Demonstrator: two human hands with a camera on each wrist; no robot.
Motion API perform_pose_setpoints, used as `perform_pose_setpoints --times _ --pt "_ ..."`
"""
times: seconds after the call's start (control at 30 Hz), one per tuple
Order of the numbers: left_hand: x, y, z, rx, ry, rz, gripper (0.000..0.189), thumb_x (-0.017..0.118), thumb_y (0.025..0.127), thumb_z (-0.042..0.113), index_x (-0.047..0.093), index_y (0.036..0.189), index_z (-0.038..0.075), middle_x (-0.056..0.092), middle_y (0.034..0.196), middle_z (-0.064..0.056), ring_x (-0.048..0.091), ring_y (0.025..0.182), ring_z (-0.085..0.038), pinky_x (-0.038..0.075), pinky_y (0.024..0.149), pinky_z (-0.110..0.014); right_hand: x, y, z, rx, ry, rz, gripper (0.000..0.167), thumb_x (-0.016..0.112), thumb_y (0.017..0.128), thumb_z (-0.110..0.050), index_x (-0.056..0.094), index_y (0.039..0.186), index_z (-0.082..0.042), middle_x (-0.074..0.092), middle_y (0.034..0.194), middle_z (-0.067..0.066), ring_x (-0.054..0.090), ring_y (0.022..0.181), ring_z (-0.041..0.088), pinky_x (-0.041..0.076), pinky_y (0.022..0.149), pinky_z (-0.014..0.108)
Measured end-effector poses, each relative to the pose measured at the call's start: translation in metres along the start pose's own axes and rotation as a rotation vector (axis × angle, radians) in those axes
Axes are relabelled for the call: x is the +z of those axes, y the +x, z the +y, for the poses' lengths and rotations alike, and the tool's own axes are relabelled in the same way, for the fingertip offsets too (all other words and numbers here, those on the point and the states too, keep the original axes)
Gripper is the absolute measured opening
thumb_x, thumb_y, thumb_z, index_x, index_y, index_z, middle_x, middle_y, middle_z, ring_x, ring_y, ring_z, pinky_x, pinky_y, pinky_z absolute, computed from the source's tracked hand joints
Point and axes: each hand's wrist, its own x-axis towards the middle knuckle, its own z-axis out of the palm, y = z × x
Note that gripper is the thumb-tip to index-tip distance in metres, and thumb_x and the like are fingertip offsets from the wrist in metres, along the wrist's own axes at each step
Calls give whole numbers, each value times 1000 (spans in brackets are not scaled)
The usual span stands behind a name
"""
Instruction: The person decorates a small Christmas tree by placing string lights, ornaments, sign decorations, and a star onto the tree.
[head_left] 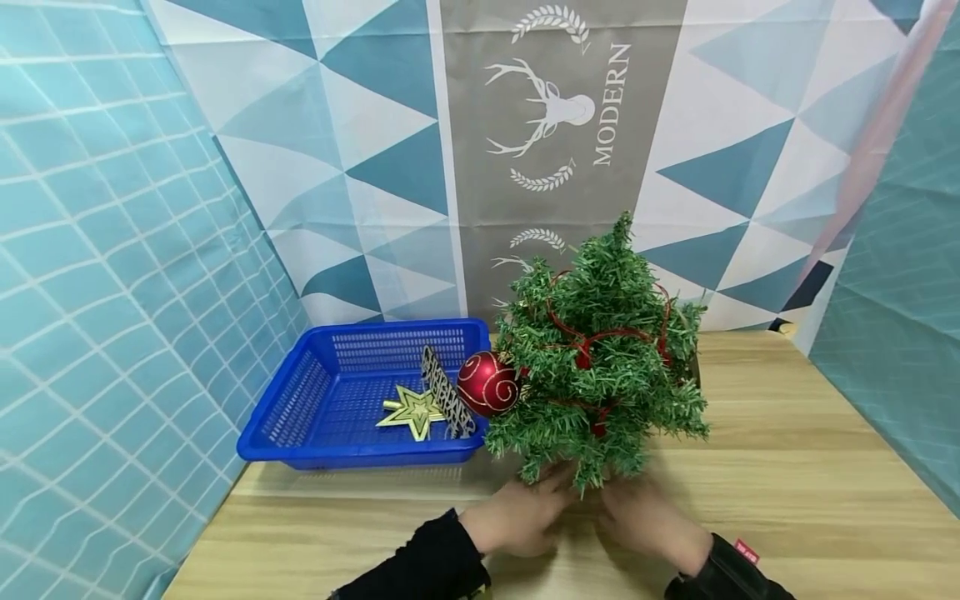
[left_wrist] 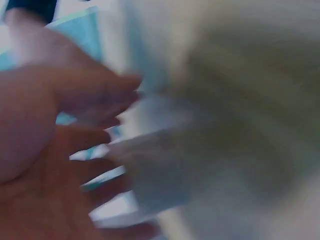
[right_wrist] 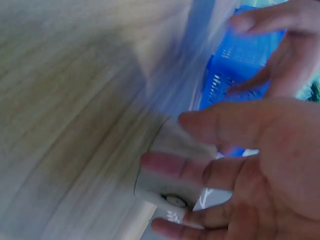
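A small green tinsel Christmas tree [head_left: 600, 367] with red wire trim stands upright on the table, a red ball ornament [head_left: 487, 383] with gold swirls at its left side. Beneath the branches, my left hand [head_left: 528, 510] and right hand [head_left: 648, 512] reach toward the base, their fingertips partly hidden by the tree in the head view. The right wrist view shows a pale grey base [right_wrist: 155, 192] with a small dark ring on it, right by my right hand's extended fingers [right_wrist: 162, 164]. Spread, loosely bent fingers [left_wrist: 102, 192] of my left hand show in the blurred left wrist view.
Left of the tree sits a blue plastic basket [head_left: 360, 454]. It holds a gold star [head_left: 415, 410] and a glittery cut-out lettering piece [head_left: 442, 387]. Patterned cloth [head_left: 390, 167] hangs behind the wooden table [head_left: 787, 467], and tile-print cloth [head_left: 112, 250] lines the left side.
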Motion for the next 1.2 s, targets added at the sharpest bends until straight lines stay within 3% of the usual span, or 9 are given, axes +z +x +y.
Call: perform_pose_setpoints --times 0.13,0.23,0.33,0.47,0.6,0.77,0.97,1.1,1.2 --pt "-45 -26 -16 101 -273 -204 59 63 91 29 41 144 14 49 139 1 49 123 -14 40 100 -31 -12 -8 8 69 203 -82 14 72 81 -18 63 81 -7 54 66 -3 47 51 9 45 77 45" --pt "-85 -47 -41 125 -466 -259 47 61 93 24 50 137 11 57 128 4 55 113 -9 44 93 -25 -25 -12 12 177 299 -196 33 69 86 -19 66 109 4 64 74 1 61 66 16 25 91 70" --pt "-121 -60 -78 46 -506 -212 35 61 94 19 59 127 8 62 116 3 58 100 -6 47 86 -24 -35 -13 15 257 353 -282 45 66 89 -19 57 127 3 69 92 3 64 92 25 21 97 66" --pt "-150 -58 -134 -156 -379 -134 22 61 92 10 66 114 5 64 110 -5 59 96 -13 49 85 -30 -43 -12 17 288 399 -341 38 63 91 -18 61 126 -5 69 106 1 58 108 34 20 98 64" --pt "-143 -38 -172 -452 -325 -132 13 60 92 9 70 98 4 66 94 -11 60 75 -17 51 69 -31 -47 -11 15 299 428 -344 29 64 89 -17 66 116 -9 69 98 -2 58 104 37 22 95 66" --pt "-106 -9 -191 -724 -390 -188 34 56 96 31 68 88 0 68 83 -15 66 67 -22 54 59 -31 -46 -12 8 301 380 -298 27 67 85 -17 67 112 -12 65 111 6 52 112 44 25 92 66" --pt "-74 8 -200 -862 -418 -140 45 55 94 40 72 93 -2 70 80 -13 61 54 -16 48 52 -27 -44 -13 2 279 349 -252 23 70 84 -19 67 106 -14 61 108 3 50 115 44 29 90 62" --pt "-66 6 -203 -880 -432 -121 38 55 94 33 71 88 -1 68 74 -11 59 52 -16 48 50 -27 -43 -15 1 263 332 -220 22 71 83 -21 67 104 -15 61 106 0 50 115 41 30 88 61" --pt "-66 0 -205 -844 -539 -75 32 54 94 24 69 86 -3 65 69 -10 57 52 -16 49 51 -27 -43 -15 1 264 318 -205 22 72 83 -20 67 103 -15 61 105 -2 52 112 35 30 88 58"
